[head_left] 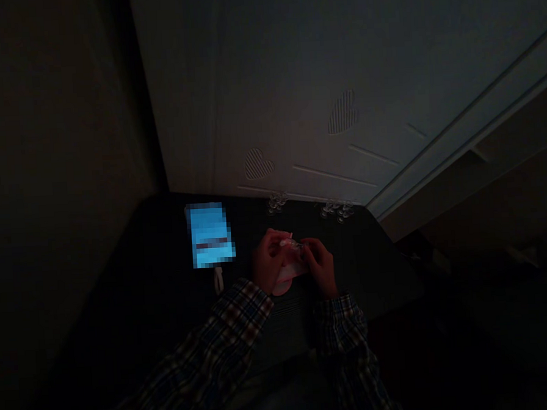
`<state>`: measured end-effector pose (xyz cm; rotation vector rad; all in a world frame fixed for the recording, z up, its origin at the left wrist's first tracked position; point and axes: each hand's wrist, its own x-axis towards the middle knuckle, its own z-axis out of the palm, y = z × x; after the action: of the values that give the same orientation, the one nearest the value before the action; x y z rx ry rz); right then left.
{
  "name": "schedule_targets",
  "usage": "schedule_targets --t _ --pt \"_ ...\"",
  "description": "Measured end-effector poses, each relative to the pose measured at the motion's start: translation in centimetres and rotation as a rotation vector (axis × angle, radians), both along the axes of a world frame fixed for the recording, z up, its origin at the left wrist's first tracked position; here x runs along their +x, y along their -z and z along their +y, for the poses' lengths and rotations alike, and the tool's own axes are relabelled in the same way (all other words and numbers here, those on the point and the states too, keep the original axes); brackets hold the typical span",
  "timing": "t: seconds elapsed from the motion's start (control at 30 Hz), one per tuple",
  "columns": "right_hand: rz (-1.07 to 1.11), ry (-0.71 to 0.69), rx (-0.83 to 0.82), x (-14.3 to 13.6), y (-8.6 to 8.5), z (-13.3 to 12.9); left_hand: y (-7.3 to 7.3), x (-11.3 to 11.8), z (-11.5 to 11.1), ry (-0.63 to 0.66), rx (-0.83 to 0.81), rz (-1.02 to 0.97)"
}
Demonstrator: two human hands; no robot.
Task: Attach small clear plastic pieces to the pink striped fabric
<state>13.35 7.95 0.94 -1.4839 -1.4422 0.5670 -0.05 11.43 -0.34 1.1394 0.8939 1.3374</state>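
The scene is very dark. My left hand [266,260] and my right hand [321,263] meet over a dark table, fingers bent and pinched together. Between the fingertips is a small clear, shiny piece [291,244], which both hands grip; its exact kind is too dim to tell. Just below it, between the palms, lies something pale pink and flat [296,268], like a sheet or packet. A rounded pink edge [281,286] shows under that, beside my left wrist. The fingers hide part of these pink things.
A lit, blurred-out screen [211,233] lies left of my hands, with a white strap or cable [219,280] below it. Two clusters of small clear, round-ended pieces [277,202] [336,210] stand at the table's back, against a pale panel [296,106] with embossed hearts.
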Motion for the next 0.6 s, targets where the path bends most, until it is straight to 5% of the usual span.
schedule_targets --t 0.6 --pt "-0.028 0.019 -0.008 0.11 0.24 0.02 0.02 -0.02 0.01 -0.003 0.021 0.007"
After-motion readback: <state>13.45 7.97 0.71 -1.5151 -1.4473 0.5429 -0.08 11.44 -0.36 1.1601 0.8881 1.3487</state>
